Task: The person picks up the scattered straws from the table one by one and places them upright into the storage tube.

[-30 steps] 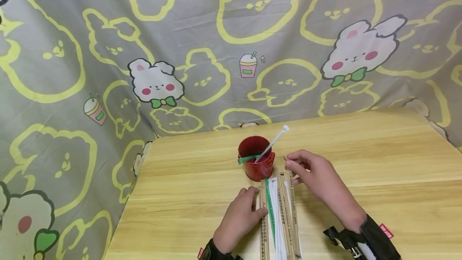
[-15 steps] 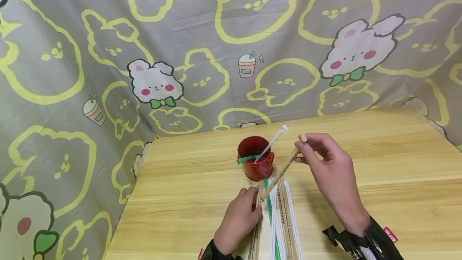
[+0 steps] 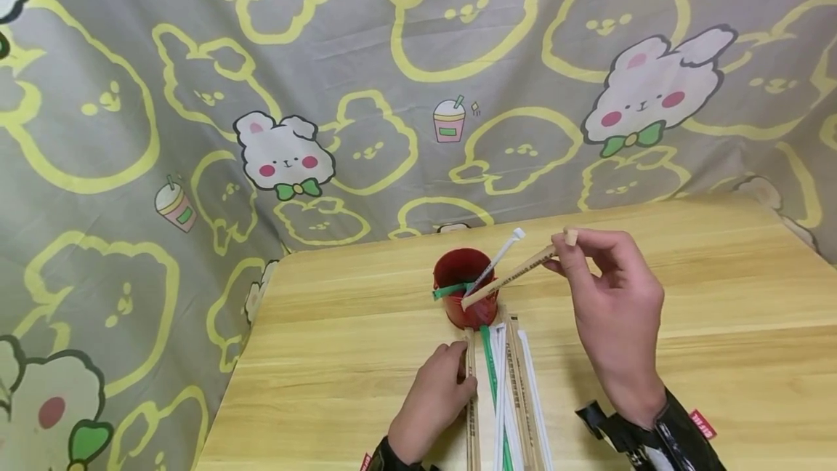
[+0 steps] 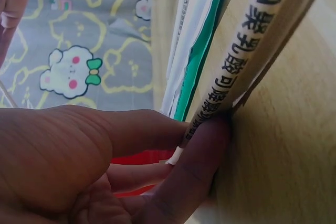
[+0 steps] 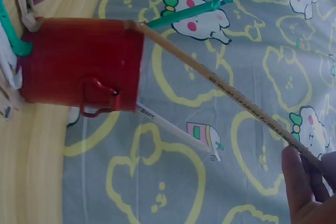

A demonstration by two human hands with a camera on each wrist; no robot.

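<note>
On the wooden table (image 3: 719, 296), the left hand (image 3: 431, 398) pinches a printed brown straw (image 3: 471, 420) beside a straw row (image 3: 519, 391). Farther, the right hand (image 3: 617, 304) pinches a slanting straw (image 3: 513, 274) by the red bucket (image 3: 458, 316), near the far edge.

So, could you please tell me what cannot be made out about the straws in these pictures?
Lower end of the white straw: right wrist view, hidden by the bucket.
Near ends of the straws on the table: head view, cut off by the picture's bottom edge.
Print on the brown straw in the right hand: head and right wrist views, too small to read.
</note>
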